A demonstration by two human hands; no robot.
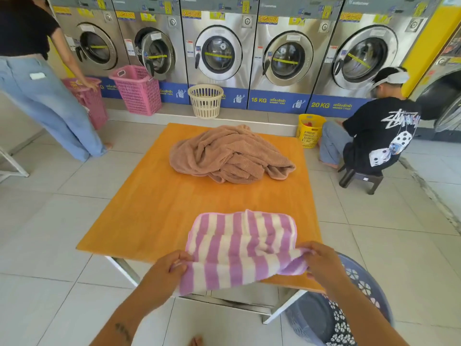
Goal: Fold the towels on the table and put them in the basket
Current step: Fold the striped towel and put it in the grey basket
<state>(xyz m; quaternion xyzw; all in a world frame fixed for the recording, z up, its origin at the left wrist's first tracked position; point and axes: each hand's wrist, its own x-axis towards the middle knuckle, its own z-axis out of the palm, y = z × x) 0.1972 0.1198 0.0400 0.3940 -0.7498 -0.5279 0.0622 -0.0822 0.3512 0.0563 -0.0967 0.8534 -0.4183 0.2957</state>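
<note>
Two hands: both pinch the striped towel's near edge, one at each corner
Left hand (166,270): fingers closed on near-left corner
Right hand (321,263): fingers closed on near-right corner
Striped towel (242,248): purple and white, partly folded, lies on table's near edge, near hem lifted and hanging past it
Basket (354,303): grey-blue, on floor at near-right table corner, below right arm
Table (154,208): orange top, metal legs
Brown towel (229,154): crumpled heap at table's far middle, apart from striped one
Far: row of washers (219,51), several baskets on floor, two people by them
</note>
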